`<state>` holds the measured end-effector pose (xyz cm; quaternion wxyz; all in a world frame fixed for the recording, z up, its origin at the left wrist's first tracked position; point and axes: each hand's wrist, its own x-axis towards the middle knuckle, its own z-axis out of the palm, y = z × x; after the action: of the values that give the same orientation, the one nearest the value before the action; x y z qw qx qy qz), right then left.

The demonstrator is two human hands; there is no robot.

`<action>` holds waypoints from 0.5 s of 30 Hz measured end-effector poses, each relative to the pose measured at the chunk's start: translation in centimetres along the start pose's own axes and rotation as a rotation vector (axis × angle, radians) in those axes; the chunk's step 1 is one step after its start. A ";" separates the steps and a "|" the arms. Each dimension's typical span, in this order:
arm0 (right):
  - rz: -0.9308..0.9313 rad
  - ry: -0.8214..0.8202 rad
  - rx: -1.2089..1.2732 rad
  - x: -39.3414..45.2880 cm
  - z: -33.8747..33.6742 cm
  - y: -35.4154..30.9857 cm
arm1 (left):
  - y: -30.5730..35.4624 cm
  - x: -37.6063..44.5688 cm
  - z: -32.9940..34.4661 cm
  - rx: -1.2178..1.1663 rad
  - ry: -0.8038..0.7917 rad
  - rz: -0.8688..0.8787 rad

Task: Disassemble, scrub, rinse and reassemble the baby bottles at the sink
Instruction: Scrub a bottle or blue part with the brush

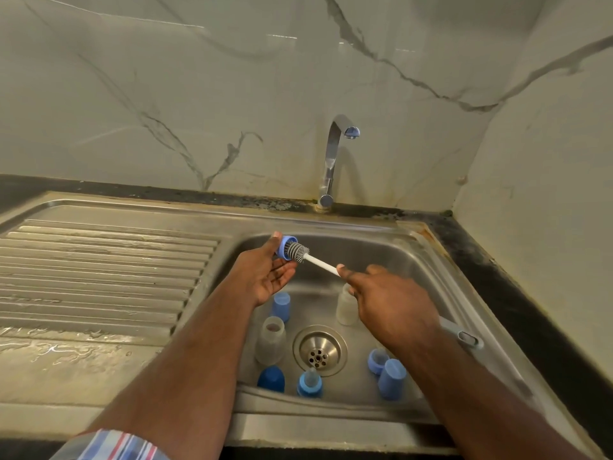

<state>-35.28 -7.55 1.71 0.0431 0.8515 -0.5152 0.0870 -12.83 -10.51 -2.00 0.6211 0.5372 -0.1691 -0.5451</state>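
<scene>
Your left hand (268, 277) pinches the blue collar ring (284, 248) only at its fingertips above the back of the sink (381, 247), while your right hand (388, 303) grips the brush (298, 252) handle. Since the ring is probably wet, a hard push of the brush may knock it out of your fingers. It would then fall among the bottles (271, 340) and caps (391, 378) on the sink floor.

Home kitchen, sink area. Stainless steel sink (391, 257) with a ribbed drainboard (99, 270) set into a dark countertop (517, 283), chrome faucet (331, 161) at the back. Marble-look wall panels (199, 94) meet in the corner; grime along the seam.
</scene>
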 end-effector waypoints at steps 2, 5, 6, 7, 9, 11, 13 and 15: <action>-0.005 -0.013 0.042 0.0 0.2 -0.2 | 0.0 0.0 0.0 0.014 -0.020 -0.002; -0.014 -0.060 0.229 0.1 0.2 -0.1 | 0.1 0.0 0.0 0.010 -0.053 0.002; 0.009 -0.076 0.335 0.1 0.2 0.1 | 0.2 0.0 0.0 -0.002 -0.061 0.006; 0.042 -0.096 0.444 0.2 0.2 0.4 | 0.2 -0.1 0.0 -0.017 -0.066 0.009; 0.091 -0.121 0.589 0.2 0.1 0.8 | 0.4 -0.2 0.2 -0.048 -0.072 0.015; 0.117 -0.094 0.605 0.1 0.0 0.7 | 0.4 -0.2 0.3 -0.075 -0.077 0.014; 0.110 -0.035 0.491 0.0 -0.1 0.3 | 0.4 -0.2 0.4 -0.088 -0.080 0.007; 0.066 -0.001 0.320 -0.1 -0.1 -0.3 | 0.4 -0.1 0.4 -0.086 -0.081 0.007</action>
<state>-35.08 -7.35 1.85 -0.0960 0.8302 -0.5224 0.1689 -13.02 -10.67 -1.46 0.6384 0.4869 -0.1724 -0.5707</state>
